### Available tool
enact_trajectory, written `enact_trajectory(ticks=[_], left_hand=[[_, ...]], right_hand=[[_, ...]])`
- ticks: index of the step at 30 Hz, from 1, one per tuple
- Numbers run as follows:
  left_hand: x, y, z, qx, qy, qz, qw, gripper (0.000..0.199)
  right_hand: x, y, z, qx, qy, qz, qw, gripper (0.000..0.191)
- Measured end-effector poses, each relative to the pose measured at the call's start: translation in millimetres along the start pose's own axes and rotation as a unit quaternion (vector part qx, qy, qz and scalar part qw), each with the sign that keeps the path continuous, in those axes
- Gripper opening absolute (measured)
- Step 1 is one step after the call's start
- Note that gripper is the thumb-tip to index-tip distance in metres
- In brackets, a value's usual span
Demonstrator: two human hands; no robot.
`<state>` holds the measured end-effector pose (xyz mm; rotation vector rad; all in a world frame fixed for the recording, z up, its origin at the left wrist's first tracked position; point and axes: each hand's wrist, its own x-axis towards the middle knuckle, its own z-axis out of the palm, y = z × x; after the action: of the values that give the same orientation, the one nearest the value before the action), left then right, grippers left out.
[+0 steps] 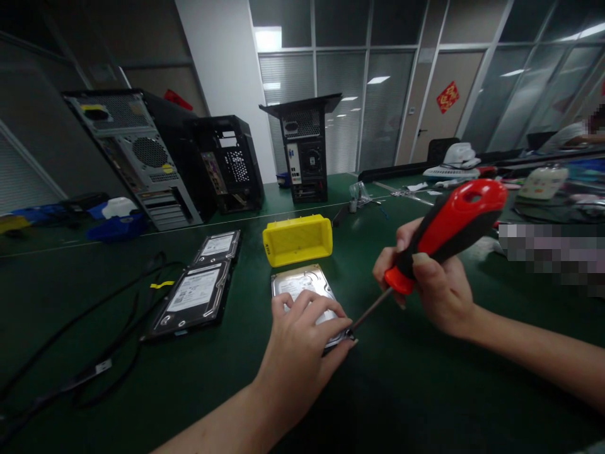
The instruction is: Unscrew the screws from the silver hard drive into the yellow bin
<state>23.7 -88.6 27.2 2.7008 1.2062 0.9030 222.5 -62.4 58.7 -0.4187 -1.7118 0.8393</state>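
Head view: hard drive, clamped beneath the left hand's fingers, best pressed flat; screwdriver, clamped in the right hand's fingers, best aligned squarely; tip beside left thumb, seating possibly sound, too blurred to confirm.

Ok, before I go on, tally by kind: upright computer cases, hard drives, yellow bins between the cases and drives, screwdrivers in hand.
Computer cases: 3
Hard drives: 3, one under the left hand
Yellow bin: 1
Screwdriver: 1, in the right hand
Total: 8
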Motion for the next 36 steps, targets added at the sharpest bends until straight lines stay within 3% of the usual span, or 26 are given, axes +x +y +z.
enact_trajectory(ticks=[36], left_hand=[[-4.7,-2.1,6.8,0.026,0.035,0.042,0.998,0.016]], right_hand=[[-2.6,-0.8,-4.6,-0.046,-0.003,-0.026,0.999,0.019]])
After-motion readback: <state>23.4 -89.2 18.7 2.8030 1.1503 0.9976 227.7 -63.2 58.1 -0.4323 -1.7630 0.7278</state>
